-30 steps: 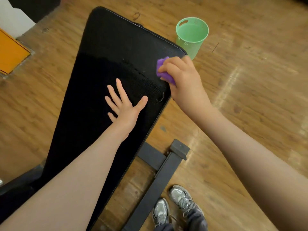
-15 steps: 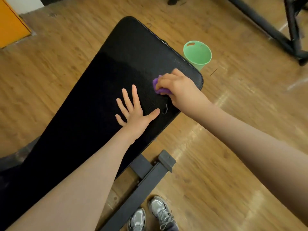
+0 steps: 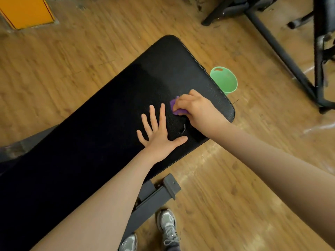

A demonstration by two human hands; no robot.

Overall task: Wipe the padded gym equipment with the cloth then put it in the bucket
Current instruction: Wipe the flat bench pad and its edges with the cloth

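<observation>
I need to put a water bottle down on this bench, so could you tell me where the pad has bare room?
The bench pad is bare along its far side and rounded far corner, beyond the left hand. It is crowded at the near end, where the right hand grips the purple cloth beside the flat left hand, with the green bucket past the edge.

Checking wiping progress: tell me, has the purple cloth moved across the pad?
Yes. The purple cloth slid from the black pad's right edge inward, toward the left hand.
</observation>
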